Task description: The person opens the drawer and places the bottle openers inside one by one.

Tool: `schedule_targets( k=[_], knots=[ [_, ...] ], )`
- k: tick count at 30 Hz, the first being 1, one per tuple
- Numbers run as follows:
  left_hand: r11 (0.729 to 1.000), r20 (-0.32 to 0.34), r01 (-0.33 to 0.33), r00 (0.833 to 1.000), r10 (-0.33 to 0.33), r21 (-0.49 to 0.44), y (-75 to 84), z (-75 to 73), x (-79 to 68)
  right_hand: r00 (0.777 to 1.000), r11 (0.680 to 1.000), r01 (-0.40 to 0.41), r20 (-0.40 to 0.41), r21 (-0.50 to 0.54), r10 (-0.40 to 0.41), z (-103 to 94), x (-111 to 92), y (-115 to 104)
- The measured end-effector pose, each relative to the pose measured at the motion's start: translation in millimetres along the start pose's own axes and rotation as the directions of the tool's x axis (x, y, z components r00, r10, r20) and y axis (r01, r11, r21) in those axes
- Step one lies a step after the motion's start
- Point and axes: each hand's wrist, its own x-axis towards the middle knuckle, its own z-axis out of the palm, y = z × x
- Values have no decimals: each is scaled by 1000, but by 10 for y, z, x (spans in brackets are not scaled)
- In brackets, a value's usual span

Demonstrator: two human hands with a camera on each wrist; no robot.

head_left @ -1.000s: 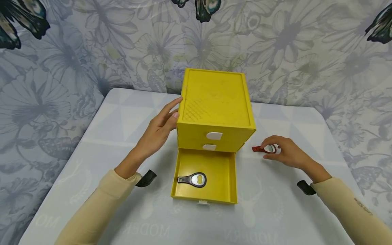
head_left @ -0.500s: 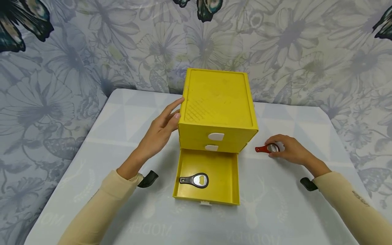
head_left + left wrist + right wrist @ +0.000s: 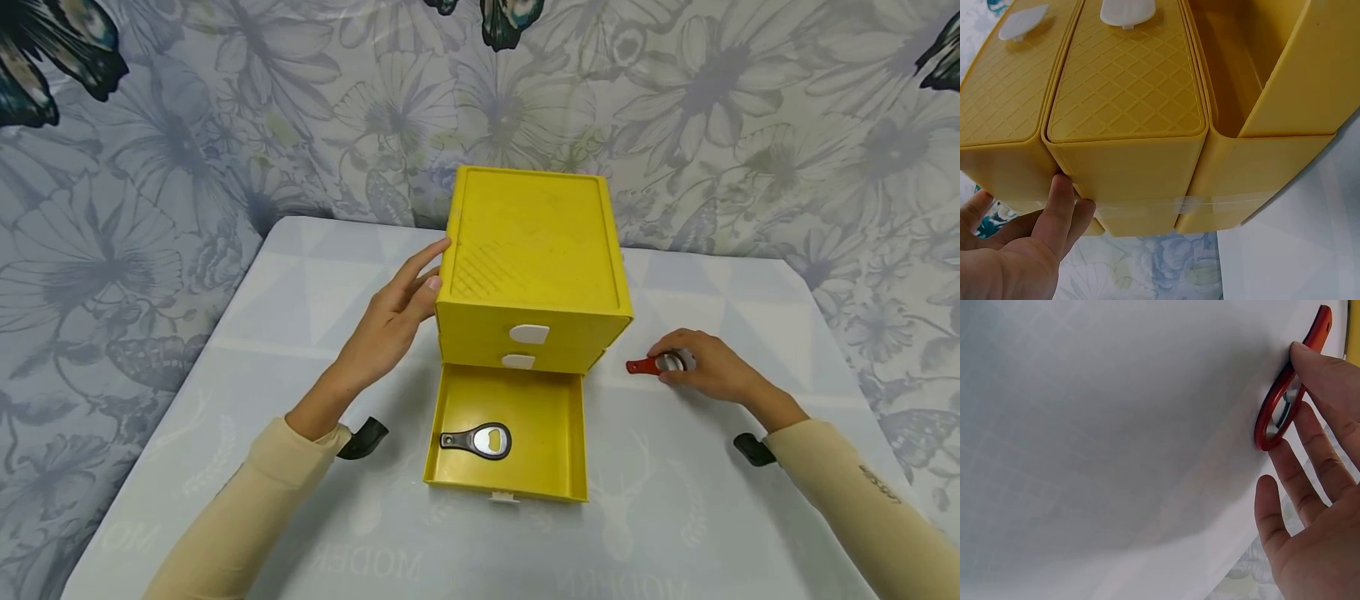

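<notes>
A yellow drawer unit (image 3: 536,242) stands on the table, its lowest drawer (image 3: 540,450) pulled out. Inside that drawer lies a black bottle opener (image 3: 480,441) with a metal centre. My left hand (image 3: 382,329) rests its extended fingers against the unit's left side; the left wrist view shows those fingertips (image 3: 1060,187) on the yellow wall. To the right of the unit, my right hand (image 3: 708,367) pinches a red bottle opener (image 3: 642,366) by its rounded head, between thumb and fingers. Its red handle points toward the unit. Whether this opener (image 3: 1279,406) touches the table cannot be told.
The table (image 3: 675,517) has a pale patterned cover. Behind it hangs a floral cloth (image 3: 360,108) with dark butterfly shapes. Two shut upper drawers carry white handles (image 3: 529,334). Clear tape (image 3: 1191,204) runs across the unit's side.
My right thumb and fingers have shifted slightly right along the red bottle opener, which has turned a little. The left hand stays against the unit. The whole head view has shifted slightly.
</notes>
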Motion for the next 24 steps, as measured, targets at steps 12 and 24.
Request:
schedule_targets(
  k=[12, 24],
  knots=[
    [1000, -7, 7, 1000, -7, 6, -5, 2, 1, 1000, 999, -14, -9, 51, 14, 72, -46, -35],
    [1000, -9, 15, 1000, -15, 3, 9, 4, 3, 998, 997, 61, -38, 43, -59, 33, -34, -178]
  ],
)
